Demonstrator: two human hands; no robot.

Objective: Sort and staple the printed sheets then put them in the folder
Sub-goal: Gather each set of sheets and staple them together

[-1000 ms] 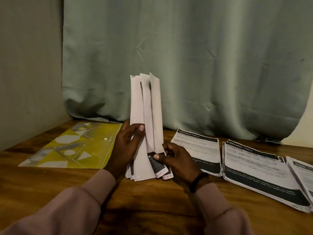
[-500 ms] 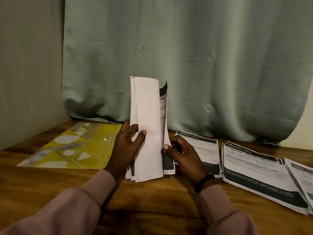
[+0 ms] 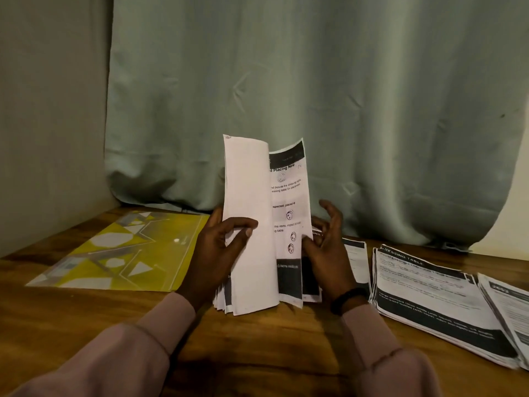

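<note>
A bundle of printed sheets (image 3: 252,202) stands upright on its lower edge on the wooden table (image 3: 257,353), curled lengthwise with its blank back towards me. My left hand (image 3: 220,253) grips its left side, thumb across the front. My right hand (image 3: 326,253) pinches the right edge of one printed sheet (image 3: 289,196) that is peeled open from the bundle, its other fingers spread. A yellow patterned folder (image 3: 120,253) lies flat to the left. No stapler is in view.
A pile of printed sheets (image 3: 429,299) headed "DRESSING TABLE" lies at the right, with another pile (image 3: 509,310) at the frame's edge and one (image 3: 356,262) behind my right hand. A green curtain (image 3: 315,96) hangs behind the table; a wall (image 3: 51,110) bounds the left.
The loose upright sheets were gathered into one curled bundle. My right hand has moved up from the bundle's foot and now peels a printed sheet open to the right.
</note>
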